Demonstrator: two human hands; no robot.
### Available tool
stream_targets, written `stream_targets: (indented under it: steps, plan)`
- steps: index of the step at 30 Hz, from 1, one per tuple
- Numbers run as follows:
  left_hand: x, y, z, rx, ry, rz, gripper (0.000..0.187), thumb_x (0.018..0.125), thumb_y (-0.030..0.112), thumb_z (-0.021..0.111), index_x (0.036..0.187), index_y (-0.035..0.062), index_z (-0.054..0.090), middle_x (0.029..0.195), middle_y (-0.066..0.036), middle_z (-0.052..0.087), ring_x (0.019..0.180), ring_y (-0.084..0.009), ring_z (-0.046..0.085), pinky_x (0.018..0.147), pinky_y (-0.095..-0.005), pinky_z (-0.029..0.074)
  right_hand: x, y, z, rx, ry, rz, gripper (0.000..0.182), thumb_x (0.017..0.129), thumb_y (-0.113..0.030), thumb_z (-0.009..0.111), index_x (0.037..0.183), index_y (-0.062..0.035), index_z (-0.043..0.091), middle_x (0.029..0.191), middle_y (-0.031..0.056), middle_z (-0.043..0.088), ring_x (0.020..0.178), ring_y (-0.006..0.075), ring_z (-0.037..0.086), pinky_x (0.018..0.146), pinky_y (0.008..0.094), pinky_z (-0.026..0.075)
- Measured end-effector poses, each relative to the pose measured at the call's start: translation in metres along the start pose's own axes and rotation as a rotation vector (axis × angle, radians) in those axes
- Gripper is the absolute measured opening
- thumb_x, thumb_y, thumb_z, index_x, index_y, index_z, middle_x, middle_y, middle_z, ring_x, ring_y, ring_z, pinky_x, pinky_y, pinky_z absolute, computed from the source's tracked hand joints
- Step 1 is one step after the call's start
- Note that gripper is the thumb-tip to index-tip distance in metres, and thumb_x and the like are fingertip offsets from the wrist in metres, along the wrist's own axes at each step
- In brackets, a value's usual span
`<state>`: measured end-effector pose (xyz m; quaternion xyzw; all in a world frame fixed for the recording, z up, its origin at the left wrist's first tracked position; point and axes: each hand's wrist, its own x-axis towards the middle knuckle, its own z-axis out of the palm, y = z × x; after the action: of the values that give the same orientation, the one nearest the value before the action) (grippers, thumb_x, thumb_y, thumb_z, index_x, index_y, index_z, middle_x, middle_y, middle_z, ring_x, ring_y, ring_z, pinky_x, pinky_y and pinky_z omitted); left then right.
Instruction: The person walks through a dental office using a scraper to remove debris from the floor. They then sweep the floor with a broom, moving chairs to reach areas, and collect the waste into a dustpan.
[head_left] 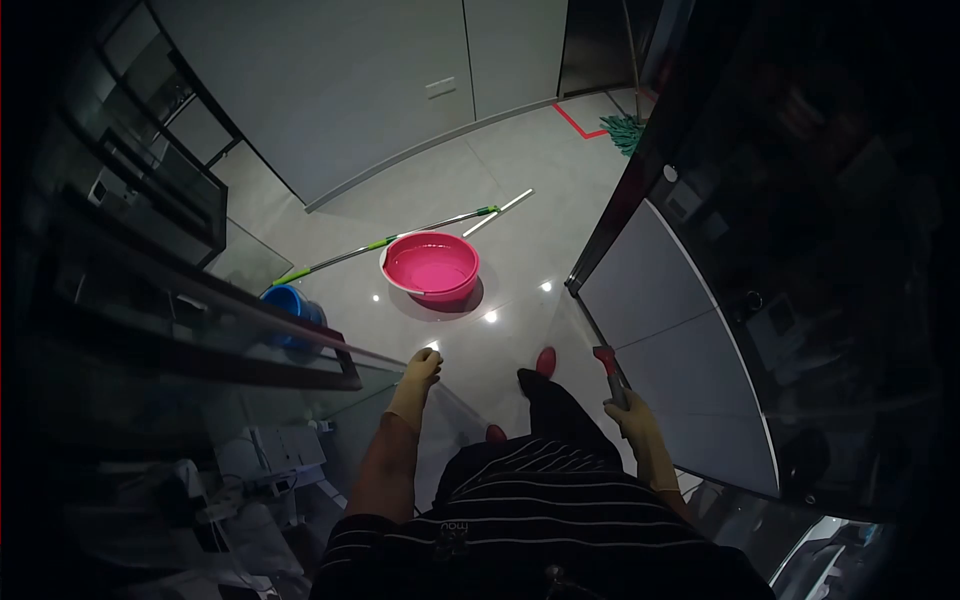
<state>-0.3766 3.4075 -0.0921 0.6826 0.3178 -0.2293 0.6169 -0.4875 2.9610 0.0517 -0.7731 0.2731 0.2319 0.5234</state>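
My left hand [425, 368], in a yellowish rubber glove, has its fingers curled in beside the edge of a glass door [375, 362]. What those fingers hold, if anything, is hidden. On the right, my other gloved hand, my right hand [634, 418], is wrapped round the grey handle of a scraper-like hand tool [612, 374]. Its red end points up and away from me, close to the dark-framed door or panel [650, 330] at my right.
Ahead on the shiny floor [520, 270] sits a pink basin [435, 292]. Behind it lies a green-and-silver pole [345, 256] with a white bar head [500, 212]. A blue bucket [292, 303] stands left behind glass. A green mop [622, 132] rests by red floor tape [575, 122].
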Motion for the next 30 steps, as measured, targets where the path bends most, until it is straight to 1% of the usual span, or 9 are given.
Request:
stream_targets:
  steps: [6,12,14,19,22,26,28,29,30]
  plan:
    - [0.094,0.072,0.048,-0.207,-0.088,-0.017,0.044,0.095,0.036,0.063,0.132,0.0132,0.055,0.112,-0.004,0.066,0.092,-0.0164,0.060,0.081,-0.0337,0.052,0.143,-0.094,-0.020,-0.136,-0.069,0.048,0.044,0.082,-0.029,0.069,0.119,-0.0053,0.064,0.086,0.0047,0.063,0.065,0.0146,0.055,0.056,0.0318,0.043]
    - [0.107,-0.019,0.041,-0.315,0.087,-0.391,0.032,0.094,0.028,0.060,0.120,0.0094,0.060,0.096,-0.006,0.066,0.079,-0.0191,0.062,0.068,-0.0358,0.052,0.291,-0.238,-0.030,-0.248,-0.212,0.010,0.052,0.083,-0.031,0.067,0.127,-0.0045,0.060,0.087,0.0089,0.063,0.077,0.0194,0.060,0.073,0.0369,0.048]
    - [0.098,-0.035,0.037,-0.446,0.118,-0.536,0.031,0.095,0.031,0.061,0.117,0.0085,0.060,0.094,-0.007,0.065,0.079,-0.0210,0.062,0.068,-0.0376,0.052,0.362,-0.244,-0.023,-0.286,-0.105,-0.271,0.058,0.083,-0.030,0.067,0.134,-0.0053,0.056,0.092,0.0100,0.065,0.080,0.0185,0.061,0.076,0.0365,0.050]
    - [0.089,-0.051,0.036,-0.804,0.208,-0.835,0.033,0.095,0.036,0.062,0.109,0.0063,0.061,0.089,-0.010,0.064,0.077,-0.0260,0.063,0.066,-0.0423,0.053,0.434,-0.373,0.004,-0.325,-0.256,-0.114,0.062,0.082,-0.024,0.068,0.140,-0.0082,0.053,0.092,0.0101,0.067,0.079,0.0198,0.064,0.075,0.0342,0.051]
    - [0.134,-0.034,0.044,-0.905,0.285,-0.738,0.033,0.095,0.040,0.060,0.105,0.0078,0.062,0.088,-0.008,0.063,0.076,-0.0253,0.063,0.067,-0.0441,0.053,0.473,-0.422,0.027,-0.337,-0.293,-0.090,0.061,0.082,-0.023,0.068,0.139,-0.0080,0.053,0.092,0.0118,0.068,0.079,0.0222,0.065,0.075,0.0349,0.051]
    - [0.272,0.025,0.034,-0.803,0.297,-0.563,0.030,0.097,0.039,0.059,0.104,0.0099,0.062,0.087,-0.007,0.063,0.074,-0.0247,0.062,0.065,-0.0437,0.052,0.512,-0.477,0.044,-0.448,-0.269,-0.166,0.060,0.082,-0.026,0.070,0.136,-0.0046,0.055,0.094,0.0087,0.070,0.079,0.0153,0.062,0.077,0.0309,0.050]
    - [0.306,0.076,0.036,-0.799,0.305,-0.541,0.029,0.097,0.039,0.058,0.103,0.0106,0.062,0.087,-0.006,0.063,0.074,-0.0245,0.061,0.065,-0.0436,0.052,0.529,-0.502,0.043,-0.556,-0.239,-0.177,0.063,0.083,-0.026,0.072,0.141,-0.0114,0.052,0.113,0.0173,0.069,0.103,0.0289,0.067,0.090,0.0382,0.051]
    - [0.338,0.136,0.045,-0.698,0.183,-0.470,0.028,0.103,0.036,0.048,0.113,0.0129,0.060,0.113,-0.007,0.067,0.098,-0.0243,0.063,0.085,-0.0411,0.052,0.543,-0.509,0.042,-0.576,-0.248,-0.182,0.063,0.083,-0.026,0.072,0.141,-0.0114,0.052,0.113,0.0173,0.069,0.103,0.0289,0.067,0.090,0.0382,0.051]
    - [0.353,0.193,0.056,-0.772,0.261,-0.389,0.030,0.099,0.036,0.058,0.118,0.0127,0.061,0.111,-0.008,0.068,0.087,-0.0206,0.065,0.073,-0.0373,0.055,0.557,-0.508,0.039,-0.510,-0.191,-0.295,0.066,0.082,-0.029,0.074,0.142,-0.0119,0.052,0.119,0.0191,0.067,0.110,0.0314,0.065,0.094,0.0392,0.049]
